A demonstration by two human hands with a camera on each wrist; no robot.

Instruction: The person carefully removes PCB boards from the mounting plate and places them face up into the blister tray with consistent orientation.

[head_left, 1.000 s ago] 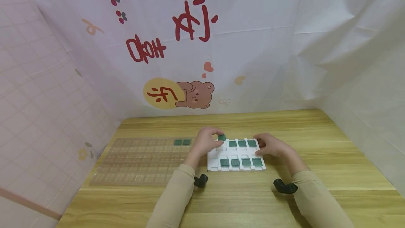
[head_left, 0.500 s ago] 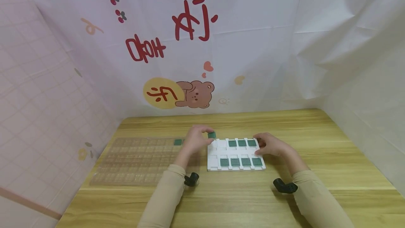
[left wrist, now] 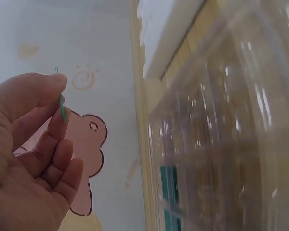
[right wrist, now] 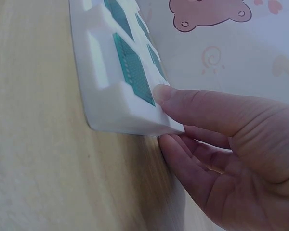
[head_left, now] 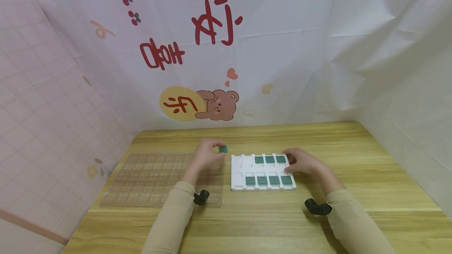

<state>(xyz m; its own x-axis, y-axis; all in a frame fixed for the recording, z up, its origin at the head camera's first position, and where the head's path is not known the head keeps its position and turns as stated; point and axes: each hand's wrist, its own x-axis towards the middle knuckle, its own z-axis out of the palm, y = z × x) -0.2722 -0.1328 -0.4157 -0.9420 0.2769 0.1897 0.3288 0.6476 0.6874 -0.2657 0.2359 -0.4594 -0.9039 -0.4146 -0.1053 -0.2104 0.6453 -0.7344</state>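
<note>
A small green chip (head_left: 223,149) is pinched between the thumb and fingers of the left hand (head_left: 205,155), raised beside the white tray's upper left corner. In the left wrist view the chip (left wrist: 62,108) appears edge-on in the left hand (left wrist: 36,139). The white tray (head_left: 240,184) holds three green chips in its far row and several in its near row; its leftmost pockets are bare. Its right edge is gripped by the right hand (head_left: 303,161). In the right wrist view, the thumb of the right hand (right wrist: 221,144) lies on the tray's (right wrist: 115,106) edge, fingers beneath.
A clear compartment tray (head_left: 141,179) lies left of the white tray, partly under the left arm. A green chip (left wrist: 170,197) shows through it in the left wrist view. Behind the wooden table (head_left: 261,222) hangs a printed white cloth (head_left: 282,50).
The left hand has moved left with the pinched chip, from over the white tray's far row to beyond its left edge. The right hand and the white tray have stayed put.
</note>
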